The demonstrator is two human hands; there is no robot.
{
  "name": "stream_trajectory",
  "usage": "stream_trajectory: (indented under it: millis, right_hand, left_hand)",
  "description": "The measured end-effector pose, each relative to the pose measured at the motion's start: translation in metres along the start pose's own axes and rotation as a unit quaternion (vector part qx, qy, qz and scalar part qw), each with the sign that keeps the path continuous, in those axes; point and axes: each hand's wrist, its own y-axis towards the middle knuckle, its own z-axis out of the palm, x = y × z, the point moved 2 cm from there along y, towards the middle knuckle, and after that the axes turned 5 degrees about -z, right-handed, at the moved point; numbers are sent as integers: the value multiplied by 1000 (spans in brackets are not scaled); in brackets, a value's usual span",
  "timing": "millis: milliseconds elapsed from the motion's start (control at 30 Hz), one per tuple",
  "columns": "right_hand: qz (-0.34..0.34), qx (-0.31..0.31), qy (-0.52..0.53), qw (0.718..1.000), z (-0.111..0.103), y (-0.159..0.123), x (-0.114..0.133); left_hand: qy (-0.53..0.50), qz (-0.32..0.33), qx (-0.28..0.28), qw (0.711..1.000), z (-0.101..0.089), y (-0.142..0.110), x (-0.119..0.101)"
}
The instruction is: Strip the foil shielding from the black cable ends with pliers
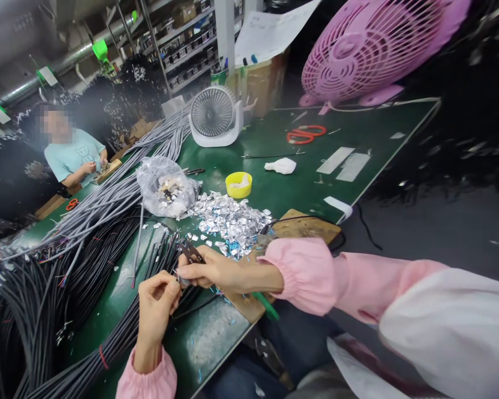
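Cable end is pinched between closed fingertips of the left hand, just beside the right hand, by whose curled fingers a tool is gripped; the end's axis is unclear.

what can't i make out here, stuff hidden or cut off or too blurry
All in the head view:
Whatever is between the fingertips of the left hand and right hand: covered by fingers and too small.
Dark tool: partly hidden by the right hand.
Black cables: cut off by the left and bottom edges.
Pink fan: cut off by the top edge.
Paper: marks too blurred to read.
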Motion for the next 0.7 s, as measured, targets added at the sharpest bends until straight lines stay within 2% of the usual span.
stream_trajectory:
  millis: [67,133,167,200,267,333,400,467,533,600,700]
  right_hand:
    - [-127,-12,-151,980,-3,-1,8]
    - [-234,12,-273,933,-4,-4,14]
    - [-260,26,-300,917,-4,-4,16]
    - [-266,27,-305,914,-4,-5,16]
    - [-224,2,-256,940,-4,-4,14]
    - [-118,-11,-128,985,-2,-2,7]
    - [4,-11,42,999,3,-1,0]
    - [100,-27,177,979,8,-1,-4]
    - [166,-60,245,953,11,-1,-5]
    - [208,-85,278,934,13,-2,-4]
    - [233,-99,318,914,14,-3,-1]
  left_hand:
    - [-8,-12,2,1000,3,0,2]
    - [-13,-22,8,1000,5,-1,4]
    - [-15,-27,12,999,5,-1,5]
    - [-16,-29,16,999,5,-1,5]
    - [-19,-31,26,999,5,-1,5]
    - [-22,-25,33,999,4,-1,3]
    - [-24,-15,33,999,4,-1,1]
    - [-25,-3,27,999,4,-1,-2]
    - [-22,11,19,1000,6,-2,-3]
    - [-17,25,13,999,7,-2,-4]
    - [-8,44,6,999,8,-3,-5]
